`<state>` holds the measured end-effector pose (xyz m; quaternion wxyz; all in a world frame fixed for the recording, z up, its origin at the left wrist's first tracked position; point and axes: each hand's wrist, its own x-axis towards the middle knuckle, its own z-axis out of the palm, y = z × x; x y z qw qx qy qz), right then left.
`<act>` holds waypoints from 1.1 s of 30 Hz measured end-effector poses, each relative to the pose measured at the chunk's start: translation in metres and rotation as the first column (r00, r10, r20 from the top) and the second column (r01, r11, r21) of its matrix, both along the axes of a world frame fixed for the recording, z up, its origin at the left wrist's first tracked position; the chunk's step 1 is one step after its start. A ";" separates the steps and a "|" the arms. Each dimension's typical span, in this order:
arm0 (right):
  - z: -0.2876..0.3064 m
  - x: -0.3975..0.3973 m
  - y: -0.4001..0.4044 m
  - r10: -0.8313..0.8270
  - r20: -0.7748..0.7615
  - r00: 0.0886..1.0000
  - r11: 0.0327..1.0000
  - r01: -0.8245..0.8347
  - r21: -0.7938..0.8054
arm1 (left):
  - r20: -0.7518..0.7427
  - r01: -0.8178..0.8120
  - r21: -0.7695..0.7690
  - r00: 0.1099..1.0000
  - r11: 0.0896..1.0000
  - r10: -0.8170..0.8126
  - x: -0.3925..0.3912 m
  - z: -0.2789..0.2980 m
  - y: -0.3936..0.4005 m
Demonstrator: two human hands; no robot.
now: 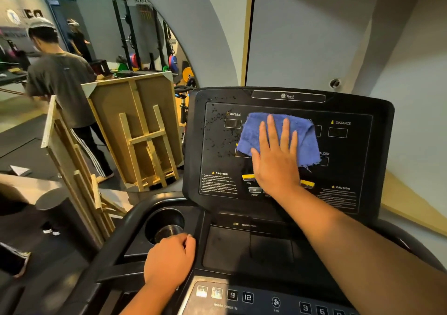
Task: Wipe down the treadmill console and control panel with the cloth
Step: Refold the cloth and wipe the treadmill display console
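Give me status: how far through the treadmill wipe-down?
Early. Right hand presses the blue cloth flat on the middle of the display panel. Droplets by INCLINE remain on its left side. The lower button strip and cup holder look untouched. Left hand rests curled on the console edge.

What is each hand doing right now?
Left hand: curled, resting on the treadmill console; whether it grips anything cannot be told.
Right hand: open, pressing the blue cloth flat.
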<state>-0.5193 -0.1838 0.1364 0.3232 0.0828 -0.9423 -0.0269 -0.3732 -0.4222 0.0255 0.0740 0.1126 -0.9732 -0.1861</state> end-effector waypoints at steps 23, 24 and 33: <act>-0.035 0.011 0.007 0.342 0.119 0.932 0.844 -0.360 0.397 | -0.012 0.002 0.034 1.000 0.999 -0.002 0.001 -0.008 -0.004; -0.038 0.014 0.018 0.315 0.106 0.943 0.863 -0.331 0.381 | -0.014 0.005 0.030 1.000 1.000 -0.004 0.001 -0.007 -0.003; 0.006 -0.004 -0.003 -0.078 0.005 0.997 0.995 0.078 -0.065 | -0.008 0.000 0.035 1.000 0.999 0.000 0.001 -0.005 -0.004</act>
